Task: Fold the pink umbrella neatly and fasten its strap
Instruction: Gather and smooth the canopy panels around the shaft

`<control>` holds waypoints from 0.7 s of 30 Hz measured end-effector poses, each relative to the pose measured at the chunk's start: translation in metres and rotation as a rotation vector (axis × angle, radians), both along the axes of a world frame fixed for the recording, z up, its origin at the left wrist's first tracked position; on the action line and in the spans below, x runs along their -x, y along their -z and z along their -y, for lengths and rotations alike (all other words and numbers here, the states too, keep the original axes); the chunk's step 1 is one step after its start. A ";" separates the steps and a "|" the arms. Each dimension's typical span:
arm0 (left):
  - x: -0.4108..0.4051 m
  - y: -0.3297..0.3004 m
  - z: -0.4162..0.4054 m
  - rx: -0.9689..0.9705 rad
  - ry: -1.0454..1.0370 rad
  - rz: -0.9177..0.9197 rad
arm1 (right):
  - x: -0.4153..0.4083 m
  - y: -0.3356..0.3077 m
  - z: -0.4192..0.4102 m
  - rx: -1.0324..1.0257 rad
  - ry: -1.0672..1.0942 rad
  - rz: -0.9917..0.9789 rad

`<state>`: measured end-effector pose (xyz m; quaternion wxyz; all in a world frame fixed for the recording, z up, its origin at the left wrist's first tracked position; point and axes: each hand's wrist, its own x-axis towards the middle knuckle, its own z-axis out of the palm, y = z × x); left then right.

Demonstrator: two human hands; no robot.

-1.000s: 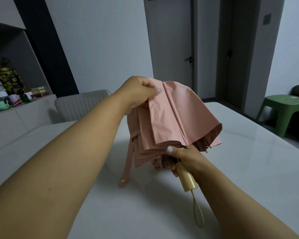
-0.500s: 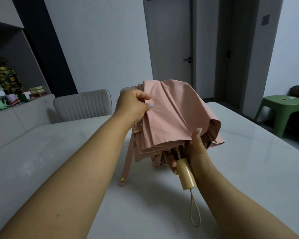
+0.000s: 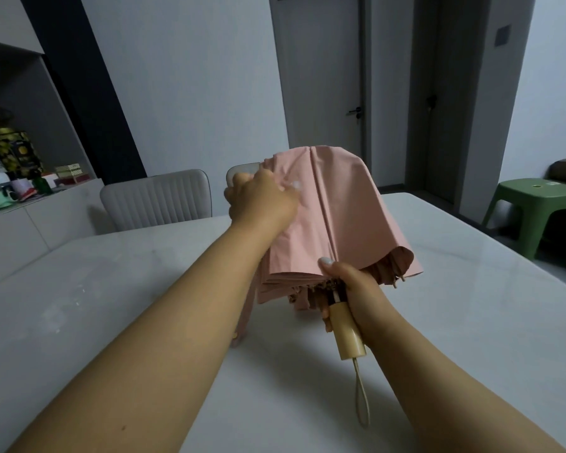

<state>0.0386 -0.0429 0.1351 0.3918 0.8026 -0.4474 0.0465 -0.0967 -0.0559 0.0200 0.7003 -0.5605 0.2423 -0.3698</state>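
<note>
Head view shows both bare forearms reaching out over a pale, glossy white tabletop [image 3: 438,322], holding a collapsed pink fabric umbrella [image 3: 334,217] in the air above it. The right hand [image 3: 350,289] is wrapped around the top of the cream cylindrical handle [image 3: 348,335], thumb pressed against the lower hem of the canopy, so the canopy fans up and away from that grip while the handle's beige wrist loop [image 3: 361,397] dangles down toward the table. The left hand [image 3: 258,197] sits high on the left side of the canopy near its crown, fingers curled into the loose pink folds and bunching them; its fingertips are blurred. The pleats hang stacked between the two hands, unrolled, with rib tips showing under the right edge. The pink closure strap [image 3: 242,322] hangs loose under the left forearm, its end at the tabletop. Beyond the table stand a grey ribbed upholstered chair [image 3: 157,201] and, at right, a green plastic stool [image 3: 536,210].
</note>
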 end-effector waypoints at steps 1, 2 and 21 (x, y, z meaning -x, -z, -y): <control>0.007 -0.001 0.001 -0.079 -0.015 -0.038 | 0.000 0.000 0.000 0.011 0.019 -0.003; 0.013 0.001 0.002 -0.133 -0.007 -0.104 | 0.000 0.000 -0.001 0.027 0.032 0.002; 0.002 0.022 0.012 0.354 0.099 -0.812 | 0.002 -0.018 -0.011 0.131 0.094 -0.121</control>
